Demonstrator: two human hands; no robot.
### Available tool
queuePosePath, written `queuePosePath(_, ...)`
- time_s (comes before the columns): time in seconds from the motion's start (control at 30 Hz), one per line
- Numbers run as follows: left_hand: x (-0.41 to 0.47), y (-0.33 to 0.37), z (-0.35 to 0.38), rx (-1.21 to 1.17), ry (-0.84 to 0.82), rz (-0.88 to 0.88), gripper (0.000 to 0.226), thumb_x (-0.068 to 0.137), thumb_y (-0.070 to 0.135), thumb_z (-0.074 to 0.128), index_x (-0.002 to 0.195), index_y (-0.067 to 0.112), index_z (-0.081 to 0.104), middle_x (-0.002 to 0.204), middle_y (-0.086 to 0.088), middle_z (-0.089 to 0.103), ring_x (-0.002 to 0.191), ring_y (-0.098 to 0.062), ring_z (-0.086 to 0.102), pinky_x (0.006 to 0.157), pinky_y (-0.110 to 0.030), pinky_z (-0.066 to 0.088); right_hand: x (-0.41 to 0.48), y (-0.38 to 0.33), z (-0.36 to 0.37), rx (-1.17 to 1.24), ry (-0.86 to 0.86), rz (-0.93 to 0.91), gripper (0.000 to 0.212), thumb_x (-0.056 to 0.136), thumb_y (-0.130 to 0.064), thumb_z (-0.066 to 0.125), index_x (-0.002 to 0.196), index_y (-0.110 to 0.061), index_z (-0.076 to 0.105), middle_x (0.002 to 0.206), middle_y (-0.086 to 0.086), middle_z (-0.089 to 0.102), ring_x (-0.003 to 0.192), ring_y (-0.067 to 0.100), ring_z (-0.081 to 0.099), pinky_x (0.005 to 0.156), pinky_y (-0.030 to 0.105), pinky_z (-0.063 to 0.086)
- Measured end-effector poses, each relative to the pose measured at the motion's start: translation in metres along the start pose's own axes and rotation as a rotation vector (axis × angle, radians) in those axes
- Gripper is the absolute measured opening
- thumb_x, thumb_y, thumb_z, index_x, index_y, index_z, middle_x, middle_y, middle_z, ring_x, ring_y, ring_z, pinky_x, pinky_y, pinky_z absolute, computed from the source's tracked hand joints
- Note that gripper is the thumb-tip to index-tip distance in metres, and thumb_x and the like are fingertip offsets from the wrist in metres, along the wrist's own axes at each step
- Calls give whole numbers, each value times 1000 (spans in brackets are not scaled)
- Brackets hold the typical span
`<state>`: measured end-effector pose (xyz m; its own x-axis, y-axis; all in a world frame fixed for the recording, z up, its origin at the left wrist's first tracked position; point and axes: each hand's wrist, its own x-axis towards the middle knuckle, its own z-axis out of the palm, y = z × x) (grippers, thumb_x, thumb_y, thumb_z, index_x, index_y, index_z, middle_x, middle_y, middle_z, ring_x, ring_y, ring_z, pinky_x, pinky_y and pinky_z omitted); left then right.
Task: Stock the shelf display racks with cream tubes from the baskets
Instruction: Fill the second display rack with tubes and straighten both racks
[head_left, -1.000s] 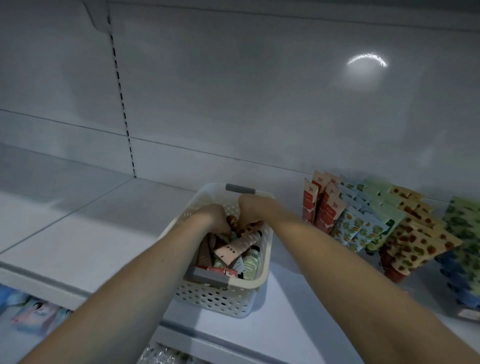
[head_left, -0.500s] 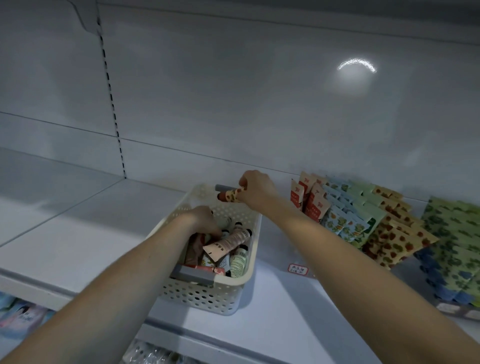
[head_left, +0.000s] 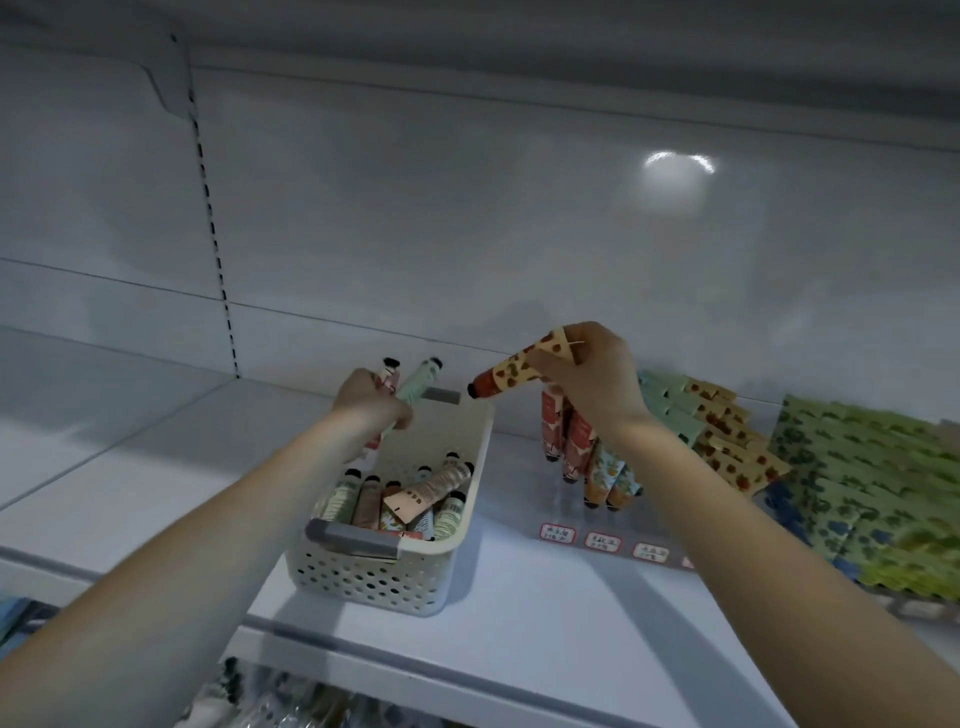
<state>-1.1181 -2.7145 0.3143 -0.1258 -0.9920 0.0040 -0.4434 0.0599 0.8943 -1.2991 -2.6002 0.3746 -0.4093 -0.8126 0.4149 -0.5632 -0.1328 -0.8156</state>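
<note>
The spotted orange tube (head_left: 511, 375) lies tilted in the right hand (head_left: 587, 376), cap toward the left hand (head_left: 371, 402), which grips two tubes (head_left: 418, 385), caps up, over the white basket (head_left: 374, 577). Racked tubes (head_left: 571, 441) stand under the right wrist.

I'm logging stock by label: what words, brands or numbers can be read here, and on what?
Nothing is legible.
Shelf tags: red-edged, print blurred.
Beige tube in the basket: marks too small.
Spotted tube in right hand: pattern only.
</note>
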Motion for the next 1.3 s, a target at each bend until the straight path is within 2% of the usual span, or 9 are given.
queuePosePath(0.13,-47,27,-7,-441,-60,65,34,74,-6,69,103,3,52,92,-15,58,74,-24,56,57,-29,45,-23,-11,-30,229,-21,115,10,83,-16,69,89,-11,62,73,0,65,50,0,61,54,13,52)
queuePosePath(0.23,-102,41,-8,-594,-175,119,25,78,-2,68,92,13,53,84,-8,58,71,-19,58,62,-28,48,-45,-18,-49,350,-20,176,14,81,-18,71,91,-10,64,77,3,68,60,7,64,60,18,54)
queuePosePath(0.33,-154,44,-3,-692,-301,120,36,73,3,70,104,13,55,89,-9,64,80,-21,63,70,-32,54,-70,-22,-66,354,-36,171,11,81,-18,70,87,-13,64,76,2,70,63,10,65,61,20,54)
queuePosePath(0.57,-225,29,31,-770,-441,73,44,61,14,71,103,15,56,104,-12,66,92,-24,67,74,-34,56,-123,-20,-91,393,-27,155,6,83,-13,67,86,-9,64,67,-1,69,58,7,66,54,16,53)
queuePosePath(0.8,-248,25,64,-712,-414,126,28,80,3,68,101,18,58,89,-4,72,82,-21,71,72,-30,57,-157,-7,-110,449,-66,189,5,84,-12,64,84,-7,61,66,-2,71,63,8,68,58,16,53)
queuePosePath(0.93,-252,24,77,-684,-428,123,31,79,6,70,103,20,57,99,-10,70,91,-25,69,78,-34,57,-168,5,-119,488,-132,231,4,84,-6,62,83,-8,59,65,-1,71,64,11,68,62,20,56)
queuePosePath(1.07,-250,21,88,-653,-372,97,36,76,11,73,108,16,57,99,-9,68,94,-25,66,82,-40,55,-166,24,-132,433,-19,234,7,83,-8,64,88,-8,59,75,5,72,71,18,69,67,25,58)
queuePosePath(1.17,-247,17,89,-690,-316,66,33,75,14,74,103,17,58,87,-6,69,78,-18,69,69,-32,57,-157,48,-147,298,169,223,8,84,-11,65,87,-12,58,85,11,69,74,18,68,68,25,58)
queuePosePath(1.3,-245,14,89,-763,-281,20,22,77,20,70,94,19,58,79,-4,68,60,-9,65,56,-23,53,-143,86,-162,-53,329,168,12,88,-14,63,84,-8,53,79,21,66,66,33,63,62,45,53)
